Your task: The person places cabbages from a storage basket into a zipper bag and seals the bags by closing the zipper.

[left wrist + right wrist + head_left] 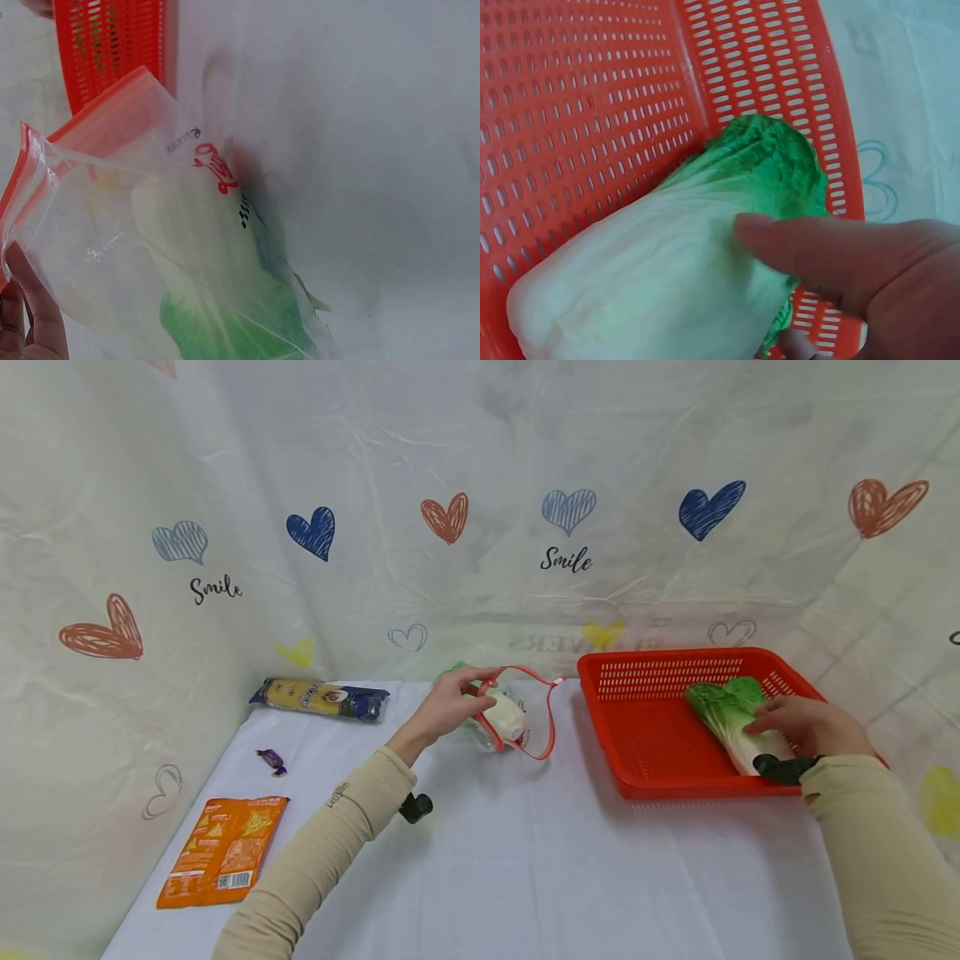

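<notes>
My left hand (447, 700) pinches the rim of a clear zip bag (97, 217) with a red zip strip, and the bag's mouth gapes toward the right. Inside the bag lies a white-and-green napa cabbage (202, 255), blurred by the plastic. Over in the red basket (637, 735), my right hand (813, 724) holds a second napa cabbage (731, 722) at its side. The right wrist view has the thumb (810, 244) lying across this cabbage (652, 277) near its green leaves, with another fingertip by its lower edge; the remaining fingers are mostly hidden.
Along the table's left side are a long yellow-and-blue packet (318, 698), a small purple wrapped candy (272, 761) and an orange snack bag (223, 852). A heart-printed curtain (495, 585) stands behind the white table (555, 860).
</notes>
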Motion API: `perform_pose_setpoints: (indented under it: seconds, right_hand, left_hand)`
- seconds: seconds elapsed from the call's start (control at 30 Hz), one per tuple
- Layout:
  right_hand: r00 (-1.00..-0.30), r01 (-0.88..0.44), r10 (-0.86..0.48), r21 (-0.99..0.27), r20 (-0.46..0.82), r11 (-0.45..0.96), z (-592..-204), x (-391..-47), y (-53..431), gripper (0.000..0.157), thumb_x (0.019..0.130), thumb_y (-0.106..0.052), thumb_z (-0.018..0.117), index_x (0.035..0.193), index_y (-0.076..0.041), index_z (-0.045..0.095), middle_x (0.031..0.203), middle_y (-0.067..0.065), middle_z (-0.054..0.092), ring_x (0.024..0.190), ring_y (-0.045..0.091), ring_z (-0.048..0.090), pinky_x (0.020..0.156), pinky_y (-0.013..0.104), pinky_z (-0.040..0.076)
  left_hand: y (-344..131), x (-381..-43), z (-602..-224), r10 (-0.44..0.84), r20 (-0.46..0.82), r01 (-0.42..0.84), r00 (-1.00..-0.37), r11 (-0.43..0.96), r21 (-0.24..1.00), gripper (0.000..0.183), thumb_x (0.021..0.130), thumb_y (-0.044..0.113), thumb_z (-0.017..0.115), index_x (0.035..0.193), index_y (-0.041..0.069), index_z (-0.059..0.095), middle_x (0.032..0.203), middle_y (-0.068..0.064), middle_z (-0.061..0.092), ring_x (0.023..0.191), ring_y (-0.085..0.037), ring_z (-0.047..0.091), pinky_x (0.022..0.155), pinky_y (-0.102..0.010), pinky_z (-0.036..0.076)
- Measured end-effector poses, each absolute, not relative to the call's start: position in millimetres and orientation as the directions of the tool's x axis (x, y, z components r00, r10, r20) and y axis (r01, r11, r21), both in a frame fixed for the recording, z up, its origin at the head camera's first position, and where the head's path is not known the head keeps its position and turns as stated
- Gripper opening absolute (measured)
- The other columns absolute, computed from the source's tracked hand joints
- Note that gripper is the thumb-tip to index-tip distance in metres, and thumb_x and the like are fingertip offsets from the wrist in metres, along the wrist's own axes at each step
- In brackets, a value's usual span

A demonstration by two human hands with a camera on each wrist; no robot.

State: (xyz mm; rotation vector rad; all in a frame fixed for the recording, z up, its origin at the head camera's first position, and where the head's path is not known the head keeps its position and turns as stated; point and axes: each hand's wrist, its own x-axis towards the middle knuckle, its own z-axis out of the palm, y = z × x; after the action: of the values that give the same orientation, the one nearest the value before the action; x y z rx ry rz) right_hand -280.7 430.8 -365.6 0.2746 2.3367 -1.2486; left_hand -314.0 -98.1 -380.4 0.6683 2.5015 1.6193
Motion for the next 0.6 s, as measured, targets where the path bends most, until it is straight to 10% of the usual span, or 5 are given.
perform_pose_setpoints:
  seconds: [0.17, 0.37, 0.43, 0.6]
  right_hand:
    - [-0.9, 0.322, 0.015, -0.639, -0.436, 0.698, -361, -274, 425, 0.046, 0.091, -0.033, 0.067, 0.117, 0.005, 0.065, 0.114, 0.022, 0.052, 0.105, 0.039, 0.043, 0.075, 0.033, 0.051]
    - [-0.822, 0.448, -0.007, -0.655, -0.569, 0.609, -364, -277, 427, 0.087, 0.093, -0.039, 0.064, 0.147, 0.012, 0.019, 0.146, 0.038, 0.013, 0.119, 0.048, 0.026, 0.081, 0.033, 0.05]
    - [-0.808, 0.44, -0.055, -0.663, -0.586, 0.605, -366, -280, 428, 0.089, 0.096, -0.039, 0.06, 0.149, 0.011, 0.01, 0.15, 0.038, -0.002, 0.124, 0.051, 0.018, 0.084, 0.034, 0.048]
    - [-0.818, 0.369, -0.124, -0.679, -0.561, 0.635, -372, -290, 426, 0.058, 0.098, -0.038, 0.058, 0.131, 0.005, 0.036, 0.118, 0.025, 0.043, 0.103, 0.033, 0.045, 0.076, 0.035, 0.047]
  left_hand:
    - [-99, -315, -381, 0.415, 0.165, 0.317, -0.895, 0.331, 0.889, 0.048, 0.091, 0.014, 0.07, 0.137, 0.018, 0.059, 0.125, -0.017, 0.056, 0.098, -0.024, 0.058, 0.071, -0.03, 0.056]
    - [-99, -315, -381, 0.416, 0.166, 0.316, -0.894, 0.324, 0.892, 0.047, 0.091, 0.014, 0.07, 0.137, 0.02, 0.06, 0.123, -0.017, 0.056, 0.097, -0.023, 0.058, 0.071, -0.03, 0.056]
    - [-99, -315, -381, 0.416, 0.163, 0.316, -0.894, 0.329, 0.89, 0.047, 0.091, 0.014, 0.07, 0.137, 0.019, 0.059, 0.122, -0.017, 0.056, 0.097, -0.023, 0.058, 0.071, -0.03, 0.055]
    - [-99, -315, -381, 0.417, 0.156, 0.314, -0.895, 0.341, 0.886, 0.048, 0.091, 0.014, 0.069, 0.138, 0.017, 0.059, 0.123, -0.017, 0.056, 0.096, -0.023, 0.058, 0.07, -0.029, 0.055]
